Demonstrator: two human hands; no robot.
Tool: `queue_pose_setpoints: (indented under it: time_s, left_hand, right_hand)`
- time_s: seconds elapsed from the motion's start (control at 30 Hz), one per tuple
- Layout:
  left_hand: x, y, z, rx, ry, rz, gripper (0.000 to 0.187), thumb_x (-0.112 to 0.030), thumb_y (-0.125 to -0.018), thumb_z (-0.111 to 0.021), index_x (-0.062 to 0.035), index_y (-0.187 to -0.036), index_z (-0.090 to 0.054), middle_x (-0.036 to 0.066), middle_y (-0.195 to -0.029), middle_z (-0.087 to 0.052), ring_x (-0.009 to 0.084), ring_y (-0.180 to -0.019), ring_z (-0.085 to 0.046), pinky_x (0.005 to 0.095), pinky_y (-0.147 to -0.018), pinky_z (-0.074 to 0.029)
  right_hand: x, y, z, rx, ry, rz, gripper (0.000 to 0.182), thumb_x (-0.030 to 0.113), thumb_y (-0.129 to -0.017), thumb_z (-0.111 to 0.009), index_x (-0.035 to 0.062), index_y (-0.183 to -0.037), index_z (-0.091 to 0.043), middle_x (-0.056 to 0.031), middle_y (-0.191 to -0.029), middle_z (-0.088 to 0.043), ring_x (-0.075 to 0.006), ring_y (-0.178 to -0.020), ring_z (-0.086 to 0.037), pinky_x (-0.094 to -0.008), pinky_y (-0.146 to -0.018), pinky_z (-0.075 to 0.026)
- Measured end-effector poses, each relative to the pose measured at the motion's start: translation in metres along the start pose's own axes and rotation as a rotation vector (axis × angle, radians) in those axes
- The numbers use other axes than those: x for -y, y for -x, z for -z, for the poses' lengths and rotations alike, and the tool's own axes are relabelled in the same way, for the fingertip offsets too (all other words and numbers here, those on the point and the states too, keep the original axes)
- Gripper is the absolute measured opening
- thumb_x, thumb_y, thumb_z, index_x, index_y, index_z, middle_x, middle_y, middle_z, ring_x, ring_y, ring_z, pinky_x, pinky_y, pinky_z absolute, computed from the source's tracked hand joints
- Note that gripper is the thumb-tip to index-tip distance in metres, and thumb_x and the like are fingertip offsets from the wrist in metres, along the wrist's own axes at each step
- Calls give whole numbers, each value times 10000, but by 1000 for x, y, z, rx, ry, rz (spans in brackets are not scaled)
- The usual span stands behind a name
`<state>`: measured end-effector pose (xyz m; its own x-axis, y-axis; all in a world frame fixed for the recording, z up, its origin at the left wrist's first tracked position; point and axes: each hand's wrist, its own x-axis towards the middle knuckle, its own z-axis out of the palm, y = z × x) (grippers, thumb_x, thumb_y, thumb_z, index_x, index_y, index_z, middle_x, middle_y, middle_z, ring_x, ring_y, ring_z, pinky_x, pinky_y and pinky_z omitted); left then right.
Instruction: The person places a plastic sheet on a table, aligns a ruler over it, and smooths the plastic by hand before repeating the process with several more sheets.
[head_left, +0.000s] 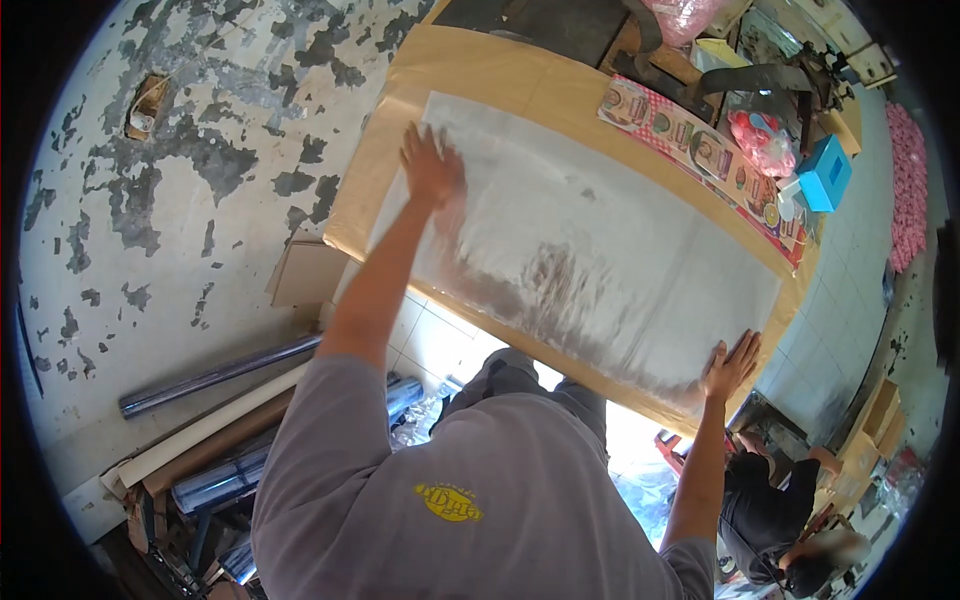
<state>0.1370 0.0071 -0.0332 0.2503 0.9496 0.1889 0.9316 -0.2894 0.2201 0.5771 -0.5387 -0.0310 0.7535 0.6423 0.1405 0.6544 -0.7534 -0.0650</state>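
A large glossy grey-white sheet lies over brown paper that covers the table. My left hand rests flat near the sheet's upper left edge with its fingers spread. At the sheet's lower right corner, my right hand lies with fingers extended across the edge onto the brown paper. Neither hand holds anything. Dark reflections show on the middle of the sheet.
A printed patterned strip, a pink-red bag and a blue box sit along the table's far right side. Long rolls lean at lower left. Another person is at lower right.
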Motion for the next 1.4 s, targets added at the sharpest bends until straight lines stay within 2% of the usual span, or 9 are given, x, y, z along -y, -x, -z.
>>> queue_pose_setpoints:
  time_s: [0.03,0.07,0.13,0.23,0.4,0.6,0.73,1.13,1.4]
  left_hand:
    - [-27,30,-4,-22,-134,-126,712,-396,-948,-479,69,-1461,-317,264,-1581,-155,426,-1458,-144,542,-1184,-99]
    - [-64,67,-5,-75,186,-89,706,-366,-943,-518,60,-1467,-314,266,-1581,-157,436,-1460,-133,540,-1186,-73]
    - [-118,145,-43,162,395,-293,754,-352,-901,-611,38,-1472,-311,266,-1572,-186,441,-1460,-143,572,-1176,-66]
    - [-226,234,13,513,754,-595,717,-305,-843,-689,23,-1408,-393,262,-1548,-223,423,-1451,-187,558,-1170,-149]
    - [-291,271,17,405,404,-842,670,-384,-930,-537,-53,-1481,-351,198,-1589,-191,354,-1475,-177,559,-1170,-162]
    - [-256,246,21,426,567,-699,683,-374,-871,-620,-102,-1459,-405,164,-1587,-224,369,-1462,-199,577,-1151,-192]
    - [-212,216,30,368,366,-513,721,-421,-857,-637,-139,-1475,-395,204,-1581,-217,417,-1459,-185,607,-1147,-170]
    - [59,137,42,146,-77,-53,762,-476,-919,-502,-100,-1534,-253,180,-1613,-127,376,-1485,-119,599,-1169,-89]
    - [70,137,42,148,-88,-26,835,-601,-912,-448,-115,-1547,-210,192,-1617,-81,412,-1481,-80,608,-1162,-93]
  right_hand:
    - [-2,0,-1,-1,6,5,817,680,-941,-303,140,-1550,-229,-92,-1614,-198,-309,-1484,-177,-518,-1182,-135]
    - [-3,0,0,-4,3,4,814,678,-942,-306,142,-1550,-230,-92,-1614,-197,-310,-1483,-179,-518,-1182,-136]
    - [0,0,1,-6,-11,10,809,675,-942,-312,145,-1549,-233,-93,-1615,-195,-312,-1482,-182,-519,-1182,-137]
    - [-1,1,0,-2,-2,2,811,677,-941,-317,147,-1549,-233,-93,-1615,-193,-316,-1478,-188,-521,-1182,-137]
    - [-1,1,1,-1,-22,-1,821,689,-935,-321,144,-1545,-248,-97,-1612,-204,-323,-1476,-187,-522,-1182,-135]
    - [-1,2,5,-8,-21,13,796,649,-947,-343,130,-1545,-247,-105,-1614,-193,-323,-1486,-161,-527,-1185,-107]
    - [-1,1,13,8,-13,-20,771,592,-938,-404,129,-1538,-267,-108,-1611,-199,-324,-1484,-165,-528,-1187,-112]
    - [3,0,33,91,-73,-101,797,544,-908,-478,119,-1541,-246,-100,-1625,-147,-310,-1494,-115,-513,-1203,-62]
    - [1,2,36,102,-93,-105,794,512,-904,-508,118,-1541,-246,-91,-1628,-132,-297,-1497,-106,-497,-1211,-48]
